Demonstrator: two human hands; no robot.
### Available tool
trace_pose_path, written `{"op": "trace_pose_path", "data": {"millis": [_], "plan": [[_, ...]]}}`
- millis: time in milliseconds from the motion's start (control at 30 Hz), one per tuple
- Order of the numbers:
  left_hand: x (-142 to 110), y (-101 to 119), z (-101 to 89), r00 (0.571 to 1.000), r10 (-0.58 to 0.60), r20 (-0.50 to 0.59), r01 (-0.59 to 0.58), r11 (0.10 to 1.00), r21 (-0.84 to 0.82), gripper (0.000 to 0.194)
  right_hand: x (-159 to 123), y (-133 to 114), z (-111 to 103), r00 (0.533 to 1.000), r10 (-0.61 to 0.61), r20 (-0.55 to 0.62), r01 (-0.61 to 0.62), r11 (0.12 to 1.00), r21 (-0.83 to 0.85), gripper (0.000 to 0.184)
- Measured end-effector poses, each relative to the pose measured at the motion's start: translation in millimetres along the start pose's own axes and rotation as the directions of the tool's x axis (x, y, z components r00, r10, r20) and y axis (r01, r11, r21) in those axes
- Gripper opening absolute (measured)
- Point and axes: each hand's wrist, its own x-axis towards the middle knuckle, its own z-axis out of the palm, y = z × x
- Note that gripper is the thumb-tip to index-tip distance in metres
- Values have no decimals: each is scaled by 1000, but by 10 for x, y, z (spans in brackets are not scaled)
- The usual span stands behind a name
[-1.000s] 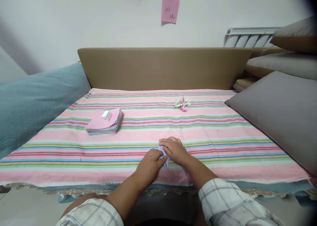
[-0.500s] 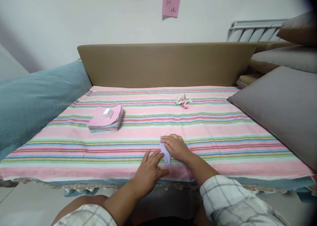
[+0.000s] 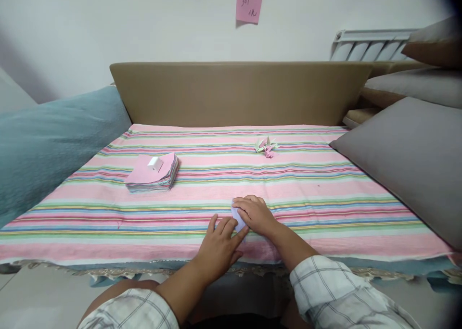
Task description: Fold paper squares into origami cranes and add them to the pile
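A small piece of folded lilac paper (image 3: pixel 237 217) lies on the striped cloth close to the front edge. My right hand (image 3: pixel 255 214) covers its upper right side, with fingers curled together over it and holding it down. From the left comes my left hand (image 3: pixel 219 245), its fingers spread. Its index finger stretches across the lower part of the paper and touches it, while the thumb points below. The paper's lower tip is mostly hidden by that finger.
A stack of coloured paper (image 3: pixel 153 175) with a small white block (image 3: pixel 155 163) on top stands to the left. Several folded paper figures (image 3: pixel 267 147) sit farther back. Grey cushions (image 3: pixel 400 160) border the right, a blue-covered armrest (image 3: pixel 65 141) the left, a brown backrest (image 3: pixel 238 93) the rear.
My left index finger has swung up and across the paper's lower part, covering the tip that showed before. My right hand stays in place on the paper.
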Motion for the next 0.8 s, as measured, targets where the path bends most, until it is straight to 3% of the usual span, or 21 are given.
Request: {"op": "trace_pose_path", "data": {"millis": [300,600,800], "plan": [[-120,-13,224,997,9,-79,-5,999,49,52,-4,-1,12,1000,9,-5,-9,1000,-14,29],[-184,-21,264,992,47,-116,-43,999,32,41,-6,-7,-24,1000,5,21,-6,1000,26,30],[-218,-4,241,991,22,-133,-26,999,-29,45,13,4,-38,1000,2,18,-3,997,73,30]]}}
